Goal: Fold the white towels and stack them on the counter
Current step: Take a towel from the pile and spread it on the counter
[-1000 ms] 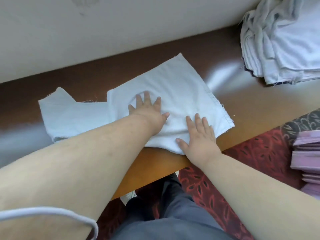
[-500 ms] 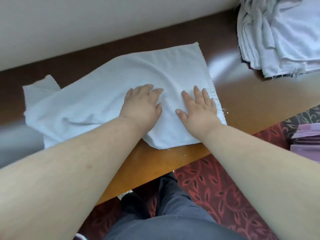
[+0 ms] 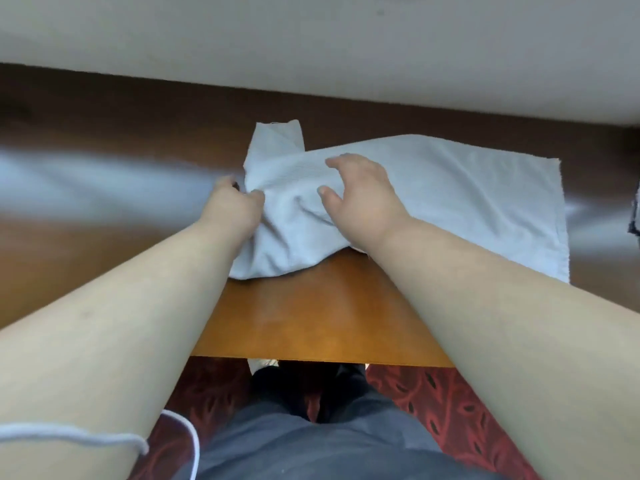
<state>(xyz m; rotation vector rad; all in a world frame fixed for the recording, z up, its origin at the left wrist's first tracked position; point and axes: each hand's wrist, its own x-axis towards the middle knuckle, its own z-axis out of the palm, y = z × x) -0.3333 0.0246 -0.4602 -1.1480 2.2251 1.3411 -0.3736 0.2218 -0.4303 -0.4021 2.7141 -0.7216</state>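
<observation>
Head view only: towel (image 3: pixel 450 199) lies on the counter (image 3: pixel 311 323), its left end bunched between our hands, the rest flat out to the right of our right hand (image 3: pixel 360 195). Our left hand (image 3: pixel 233 206) pinches the bunched left edge, fingers curled round the cloth. Right hand rests on top, fingers loosely spread and arched, gripping nothing. A narrow flap pokes out beyond the left hand, toward the wall (image 3: pixel 311 46). We judge the cloth soft, light and limp (it will sag and crease, not slide much), so take it at corners or hemmed edges. No containers in view; nothing to report there.
</observation>
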